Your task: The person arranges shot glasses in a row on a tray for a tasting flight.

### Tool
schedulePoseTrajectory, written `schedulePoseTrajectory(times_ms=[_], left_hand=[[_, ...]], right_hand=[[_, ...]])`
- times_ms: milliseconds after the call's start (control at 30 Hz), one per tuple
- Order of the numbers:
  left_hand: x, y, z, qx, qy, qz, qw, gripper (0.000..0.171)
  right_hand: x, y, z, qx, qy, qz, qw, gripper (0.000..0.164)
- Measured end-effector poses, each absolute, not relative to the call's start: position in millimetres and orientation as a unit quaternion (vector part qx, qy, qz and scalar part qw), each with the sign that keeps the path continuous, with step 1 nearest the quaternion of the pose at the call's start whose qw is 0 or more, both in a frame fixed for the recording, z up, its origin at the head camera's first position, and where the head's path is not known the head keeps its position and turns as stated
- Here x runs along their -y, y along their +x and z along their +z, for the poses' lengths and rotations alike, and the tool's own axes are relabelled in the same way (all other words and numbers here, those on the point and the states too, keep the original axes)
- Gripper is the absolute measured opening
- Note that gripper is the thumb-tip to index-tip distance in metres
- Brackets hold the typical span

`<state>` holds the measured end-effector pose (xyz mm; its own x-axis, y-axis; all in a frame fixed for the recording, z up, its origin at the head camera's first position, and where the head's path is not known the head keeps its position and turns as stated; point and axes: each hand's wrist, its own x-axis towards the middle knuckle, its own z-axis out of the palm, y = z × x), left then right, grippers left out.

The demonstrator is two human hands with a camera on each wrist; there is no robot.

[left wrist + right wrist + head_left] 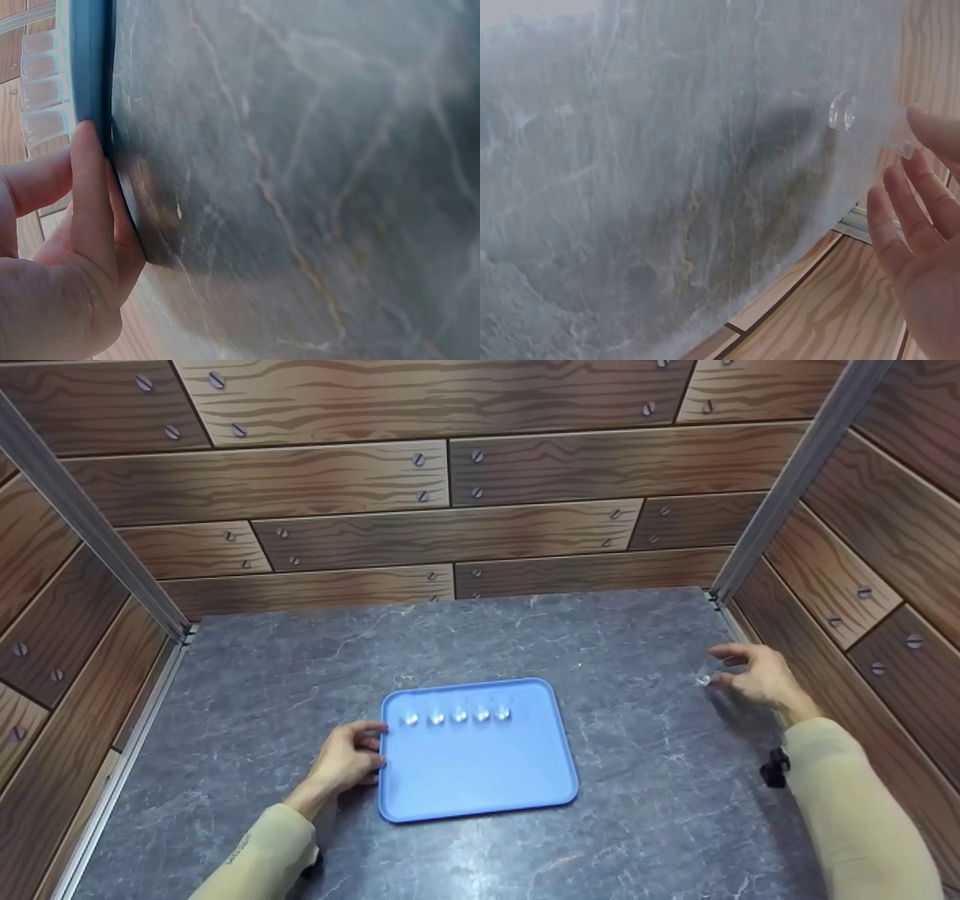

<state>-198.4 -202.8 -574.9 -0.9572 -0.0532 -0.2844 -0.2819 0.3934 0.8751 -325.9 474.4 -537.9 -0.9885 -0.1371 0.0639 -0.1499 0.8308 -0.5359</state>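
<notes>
A blue tray (480,772) lies flat on the table, with a row of several clear little cups (460,715) standing near its far side. My left hand (346,756) is at the tray's left edge, its fingertips touching the outside of the rim; close up, an extended finger (91,195) rests against the blue side. Out at the right of the table, my right hand (759,679) pinches a clear small cup (874,120) by its rim between thumb and fingers. The thick round base of this cup is close to the tabletop; contact there is hard to tell.
The dark grey marbled table (637,780) runs back to a wood-patterned wall (352,472). A similar side wall (825,592) rises close beyond my right hand. Metal rails (97,517) frame the corners.
</notes>
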Motion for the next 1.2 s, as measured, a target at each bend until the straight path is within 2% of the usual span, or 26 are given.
schedulePoseTrajectory(times_ms=[267,700,1200], left_hand=[[203.1,-198.1,-575.5,-0.830,-0.104,0.537,0.111,0.059],[202.0,-198.5,-575.9,-0.827,-0.105,0.541,0.110,0.058],[202.9,-199.3,-576.6,-0.829,-0.102,0.539,0.106,0.059]], right_hand=[[-469.8,-324.9,-546.9,0.963,0.078,0.256,0.037,0.043],[-459.6,-318.7,-554.7,0.951,0.060,0.297,0.055,0.042],[-409.9,-309.9,-556.9,0.922,0.136,0.332,0.148,0.035]])
